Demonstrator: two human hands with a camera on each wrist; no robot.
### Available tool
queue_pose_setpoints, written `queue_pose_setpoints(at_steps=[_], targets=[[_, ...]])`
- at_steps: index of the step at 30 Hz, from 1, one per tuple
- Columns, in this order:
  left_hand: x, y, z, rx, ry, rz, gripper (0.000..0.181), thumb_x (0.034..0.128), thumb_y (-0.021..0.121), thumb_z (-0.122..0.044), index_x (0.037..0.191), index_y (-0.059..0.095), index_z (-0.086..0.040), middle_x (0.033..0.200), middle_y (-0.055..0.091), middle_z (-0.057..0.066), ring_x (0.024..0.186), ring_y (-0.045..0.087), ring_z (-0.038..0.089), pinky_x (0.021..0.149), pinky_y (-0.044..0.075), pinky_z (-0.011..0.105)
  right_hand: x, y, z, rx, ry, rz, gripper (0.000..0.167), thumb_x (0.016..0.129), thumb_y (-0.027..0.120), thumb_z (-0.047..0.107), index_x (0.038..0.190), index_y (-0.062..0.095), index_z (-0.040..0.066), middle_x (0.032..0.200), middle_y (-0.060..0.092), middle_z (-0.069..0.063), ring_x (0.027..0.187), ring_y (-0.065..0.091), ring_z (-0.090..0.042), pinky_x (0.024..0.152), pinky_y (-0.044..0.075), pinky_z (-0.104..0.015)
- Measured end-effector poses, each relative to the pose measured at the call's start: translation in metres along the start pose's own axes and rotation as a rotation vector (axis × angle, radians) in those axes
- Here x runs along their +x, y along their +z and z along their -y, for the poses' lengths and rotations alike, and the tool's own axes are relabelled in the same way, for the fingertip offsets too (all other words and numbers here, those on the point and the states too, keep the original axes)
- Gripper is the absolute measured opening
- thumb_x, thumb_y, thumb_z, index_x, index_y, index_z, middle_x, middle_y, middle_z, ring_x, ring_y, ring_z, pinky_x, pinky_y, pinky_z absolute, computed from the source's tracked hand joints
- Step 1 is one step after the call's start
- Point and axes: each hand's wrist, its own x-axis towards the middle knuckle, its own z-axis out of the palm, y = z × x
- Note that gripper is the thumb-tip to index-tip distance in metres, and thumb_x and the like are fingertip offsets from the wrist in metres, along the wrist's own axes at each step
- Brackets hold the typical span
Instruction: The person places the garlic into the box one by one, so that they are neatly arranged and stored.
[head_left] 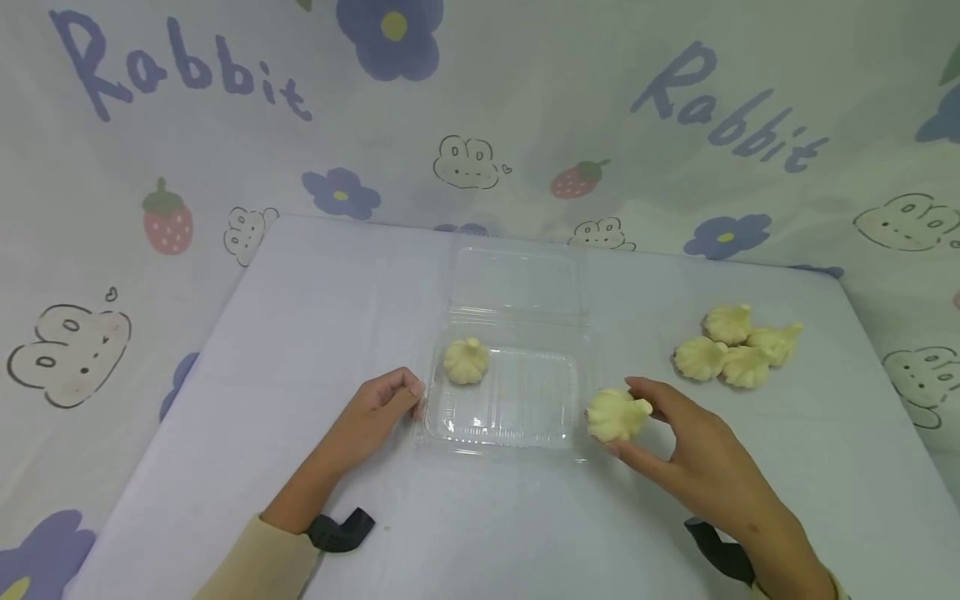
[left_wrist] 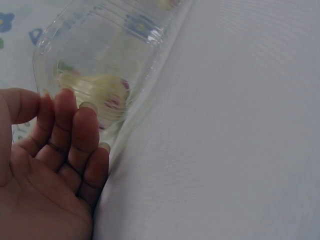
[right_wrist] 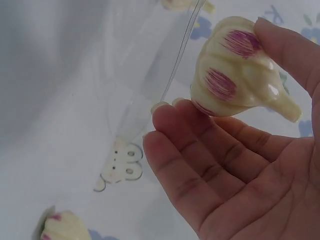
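A clear plastic clamshell box (head_left: 498, 400) lies with its lid (head_left: 517, 279) folded back. One garlic bulb (head_left: 466, 362) sits inside it, towards the back left; through the box wall in the left wrist view, the bulb (left_wrist: 102, 92) shows purple patches. At the box's left edge, my left hand (head_left: 378, 412) pinches the rim between thumb and fingers. My right hand (head_left: 701, 450) holds another garlic bulb (head_left: 617, 414) between thumb and fingertips, just beside the box's right edge. Purple streaks mark that held bulb (right_wrist: 235, 70) in the right wrist view.
Several more garlic bulbs (head_left: 742, 350) lie clustered at the right of the white-covered table (head_left: 300, 317). Behind the table hangs a patterned cloth (head_left: 525, 100) with rabbits, flowers and strawberries. A black strap (head_left: 341, 531) is around each wrist.
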Motion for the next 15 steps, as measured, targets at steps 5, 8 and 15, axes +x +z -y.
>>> queue_pose_setpoints(at_steps=[5,8,15], targets=[[-0.001,0.000,0.000,-0.003,-0.007,-0.001,0.027,0.1117,0.051,-0.023,0.092,0.059,-0.006,0.085,0.061,0.007,0.088,0.055,0.025,0.078,0.044,0.031,0.008,0.006,0.010,-0.001,-0.047,0.022,0.065,0.090,0.083,0.045,0.141,0.058,0.014,0.134,0.065,0.002,0.121,0.064,-0.024,0.097,0.053,-0.051],[-0.001,-0.001,0.000,-0.005,-0.010,0.000,0.027,0.1116,0.051,-0.022,0.092,0.059,-0.006,0.085,0.061,0.007,0.088,0.055,0.025,0.078,0.044,0.031,0.014,0.011,0.015,-0.016,-0.100,0.013,0.063,0.089,0.085,0.043,0.138,0.061,0.014,0.132,0.065,0.004,0.123,0.063,-0.022,0.098,0.052,-0.049],[0.000,-0.001,0.000,-0.016,-0.007,0.002,0.028,0.1116,0.052,-0.023,0.092,0.060,-0.005,0.085,0.061,0.008,0.090,0.055,0.027,0.079,0.044,0.031,0.027,0.020,0.018,-0.042,-0.221,-0.015,0.068,0.084,0.088,0.043,0.138,0.061,0.011,0.132,0.066,0.002,0.120,0.063,-0.019,0.096,0.054,-0.045]])
